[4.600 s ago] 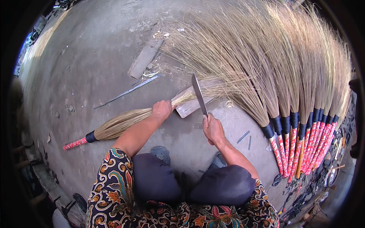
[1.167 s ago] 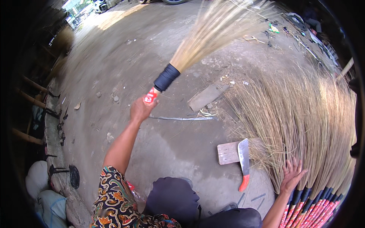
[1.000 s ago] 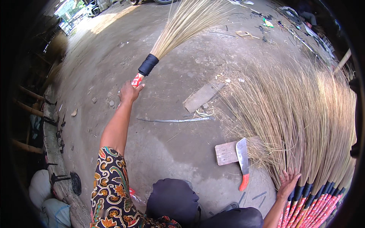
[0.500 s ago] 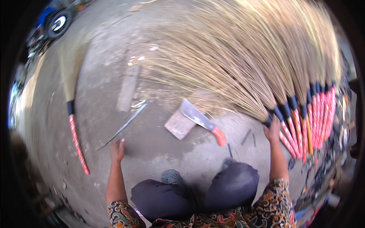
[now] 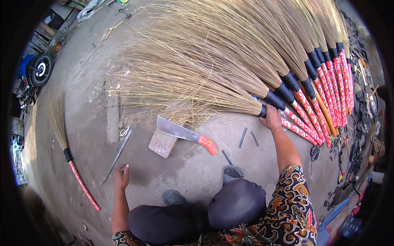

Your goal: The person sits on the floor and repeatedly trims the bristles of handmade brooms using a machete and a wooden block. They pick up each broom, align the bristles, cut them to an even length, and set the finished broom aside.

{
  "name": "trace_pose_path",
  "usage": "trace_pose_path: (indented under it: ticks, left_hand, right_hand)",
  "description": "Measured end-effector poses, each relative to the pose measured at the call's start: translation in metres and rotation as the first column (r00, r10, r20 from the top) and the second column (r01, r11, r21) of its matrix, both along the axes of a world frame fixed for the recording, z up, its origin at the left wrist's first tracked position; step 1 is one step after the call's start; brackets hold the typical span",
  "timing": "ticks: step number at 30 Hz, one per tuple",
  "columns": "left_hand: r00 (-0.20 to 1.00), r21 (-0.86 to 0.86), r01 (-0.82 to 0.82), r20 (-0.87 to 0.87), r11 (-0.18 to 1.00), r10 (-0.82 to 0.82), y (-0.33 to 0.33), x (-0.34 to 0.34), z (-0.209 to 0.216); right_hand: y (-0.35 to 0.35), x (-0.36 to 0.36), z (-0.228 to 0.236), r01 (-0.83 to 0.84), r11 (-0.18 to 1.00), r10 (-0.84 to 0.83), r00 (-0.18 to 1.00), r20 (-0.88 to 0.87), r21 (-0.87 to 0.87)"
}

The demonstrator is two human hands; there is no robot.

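Note:
My right hand (image 5: 271,118) is closed around the nearest grass broom (image 5: 236,98), at the black binding where the bristles meet the red-and-white handle. This broom lies at the near edge of a fanned row of similar brooms (image 5: 303,53). Over the floor at left, my left hand (image 5: 121,177) hangs with its fingers loosely curled in and nothing visible in them. Close to it lies a thin dark strip (image 5: 118,156). Between my hands, a wide-bladed machete (image 5: 178,130) with an orange handle rests across a small wooden block (image 5: 162,143).
A single broom (image 5: 70,164) lies apart at far left. Dark short strips (image 5: 243,137) are scattered before my feet. A flat board (image 5: 113,119) lies beyond my left hand. Dark scraps (image 5: 355,135) litter the right edge, and a wheel (image 5: 41,70) stands at far left.
The view has turned, so the machete and brooms appear farther left. My left hand's fingers have curled in. My right hand stays on the near broom's binding.

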State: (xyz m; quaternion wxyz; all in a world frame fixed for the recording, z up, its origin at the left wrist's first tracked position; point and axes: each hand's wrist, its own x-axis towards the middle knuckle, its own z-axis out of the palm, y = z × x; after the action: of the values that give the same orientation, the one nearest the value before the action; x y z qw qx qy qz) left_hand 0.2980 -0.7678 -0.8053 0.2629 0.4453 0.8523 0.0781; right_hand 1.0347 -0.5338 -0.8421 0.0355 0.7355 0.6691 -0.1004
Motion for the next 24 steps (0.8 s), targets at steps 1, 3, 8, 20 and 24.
trace_pose_path:
  ticks: [1,3,8,20,24]
  left_hand:
    - [1.000,-0.026,0.026,0.013,0.999,-0.026,0.011,0.013,0.006]
    - [0.994,0.009,0.099,0.044,0.995,-0.099,0.028,0.034,0.017]
    - [0.960,0.035,0.273,0.061,0.961,-0.275,0.065,0.072,0.039]
    - [0.787,-0.062,0.611,0.153,0.789,-0.597,0.147,0.141,0.092]
    - [0.818,-0.079,0.552,0.241,0.830,-0.521,0.148,0.141,0.098]
  right_hand:
    - [0.000,0.002,0.002,-0.038,0.999,0.039,0.999,-0.021,0.033]
    - [-0.005,0.007,0.013,-0.092,0.995,0.093,0.995,-0.024,0.042]
    - [-0.024,-0.002,0.063,-0.250,0.867,0.235,0.968,0.090,0.432]
    - [0.094,0.063,0.311,-0.627,0.533,0.226,0.753,0.618,0.568]
    - [0.098,0.115,0.428,-0.653,0.454,-0.004,0.679,0.734,0.606]
